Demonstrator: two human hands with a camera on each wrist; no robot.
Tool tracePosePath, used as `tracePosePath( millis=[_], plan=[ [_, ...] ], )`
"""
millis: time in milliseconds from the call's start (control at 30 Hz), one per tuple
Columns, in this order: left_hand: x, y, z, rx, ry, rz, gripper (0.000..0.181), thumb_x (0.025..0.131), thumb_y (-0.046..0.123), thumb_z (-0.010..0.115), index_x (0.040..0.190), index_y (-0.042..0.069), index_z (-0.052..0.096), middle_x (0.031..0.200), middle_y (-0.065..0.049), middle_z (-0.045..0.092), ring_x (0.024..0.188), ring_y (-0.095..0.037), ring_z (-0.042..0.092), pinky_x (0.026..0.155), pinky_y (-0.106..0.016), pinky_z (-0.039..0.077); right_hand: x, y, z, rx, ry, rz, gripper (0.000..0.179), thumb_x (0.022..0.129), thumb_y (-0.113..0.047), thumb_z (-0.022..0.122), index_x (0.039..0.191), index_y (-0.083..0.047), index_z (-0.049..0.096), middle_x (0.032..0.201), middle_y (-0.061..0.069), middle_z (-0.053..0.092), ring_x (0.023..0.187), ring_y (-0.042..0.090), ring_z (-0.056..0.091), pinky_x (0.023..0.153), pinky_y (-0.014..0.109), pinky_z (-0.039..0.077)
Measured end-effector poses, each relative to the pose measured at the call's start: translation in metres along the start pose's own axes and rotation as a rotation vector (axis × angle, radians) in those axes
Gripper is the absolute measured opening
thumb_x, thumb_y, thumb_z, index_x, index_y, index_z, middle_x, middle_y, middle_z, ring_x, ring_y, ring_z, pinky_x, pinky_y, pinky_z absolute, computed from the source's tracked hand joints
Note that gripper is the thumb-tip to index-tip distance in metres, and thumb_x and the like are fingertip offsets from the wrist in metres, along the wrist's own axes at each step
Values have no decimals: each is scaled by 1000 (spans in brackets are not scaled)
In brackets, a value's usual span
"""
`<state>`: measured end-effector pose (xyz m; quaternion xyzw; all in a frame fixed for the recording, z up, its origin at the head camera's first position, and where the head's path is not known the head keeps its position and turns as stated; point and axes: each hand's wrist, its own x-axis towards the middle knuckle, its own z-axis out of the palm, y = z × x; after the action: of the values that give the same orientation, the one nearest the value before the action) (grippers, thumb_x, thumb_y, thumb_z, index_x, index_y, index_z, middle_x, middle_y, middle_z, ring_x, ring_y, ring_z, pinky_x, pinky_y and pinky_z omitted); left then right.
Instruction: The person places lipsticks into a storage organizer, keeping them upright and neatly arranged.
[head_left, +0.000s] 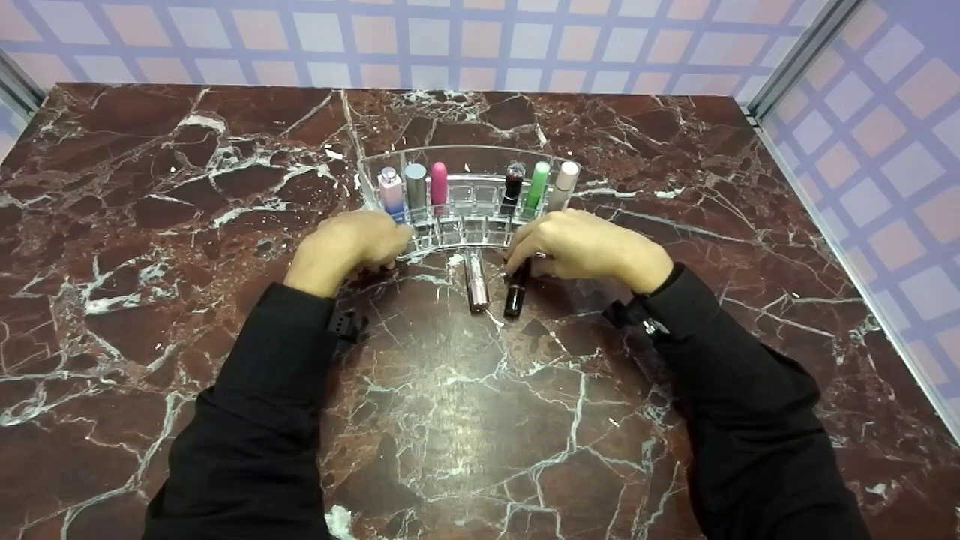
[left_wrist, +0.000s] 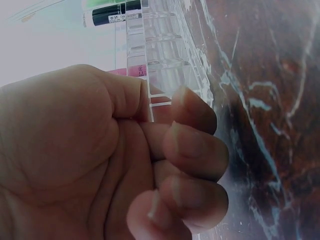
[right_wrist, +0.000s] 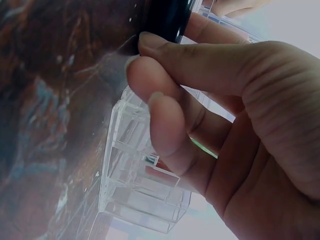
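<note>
A clear, curved, tiered lipstick organizer (head_left: 472, 238) stands on the table with several lipstick tubes in its back row. My left hand (head_left: 349, 244) grips its left front end, thumb and fingers curled at the edge in the left wrist view. In front of its right side, my right hand (head_left: 577, 244) pinches a black lipstick tube (head_left: 514, 298) between thumb and fingers; the tube's upper part is hidden by the hand. To the left of it, a silvery-pink lipstick tube (head_left: 476, 283) lies on the table, its far end close to the organizer's front.
At the organizer's left are a pink-and-blue tube (head_left: 391, 189), a grey tube (head_left: 415, 187) and a bright pink tube (head_left: 439, 184). A black tube (head_left: 514, 184), a green tube (head_left: 537, 182) and a beige tube (head_left: 566, 181) stand at its right. The marbled table (head_left: 465, 420) meets checked walls.
</note>
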<state>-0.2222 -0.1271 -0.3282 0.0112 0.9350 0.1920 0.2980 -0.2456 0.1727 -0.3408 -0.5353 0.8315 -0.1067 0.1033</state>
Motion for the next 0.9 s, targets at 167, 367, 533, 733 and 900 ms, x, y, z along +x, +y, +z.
tracePosePath(
  millis=[167,367,533,733,900],
  plan=[
    [0,0,0,-6,-2,-10,34,103,34,35,90,11,57,77,-2,50,58,-15,41,51,-29,38,0,0,0,-1,2,9,33,86,5,77,115,-11,78,121,7,72,107,26,70,89,44,58],
    [-1,1,0,-7,-3,-23,34,103,35,35,90,12,56,78,-2,50,58,-15,41,52,-28,37,0,-1,0,0,-1,20,33,87,3,78,116,-12,78,120,6,72,104,25,70,88,45,58],
    [-2,1,-1,-32,-8,-25,32,103,34,36,89,12,55,79,-3,51,59,-15,42,53,-29,39,0,-2,-1,-8,3,17,33,86,3,79,115,-11,78,119,6,72,104,25,70,89,45,58],
    [-2,1,-3,-49,-13,-16,29,103,32,37,89,13,53,82,-4,53,63,-17,46,57,-30,45,-1,-1,-3,-6,5,19,31,85,3,80,112,-12,79,118,4,72,106,24,69,93,46,56],
    [-2,1,-4,-45,-43,22,28,103,27,34,89,12,52,87,-6,54,68,-19,50,63,-34,50,-7,-1,-6,-14,9,42,31,85,1,80,111,-14,79,120,3,71,103,24,70,91,46,57]
  ],
)
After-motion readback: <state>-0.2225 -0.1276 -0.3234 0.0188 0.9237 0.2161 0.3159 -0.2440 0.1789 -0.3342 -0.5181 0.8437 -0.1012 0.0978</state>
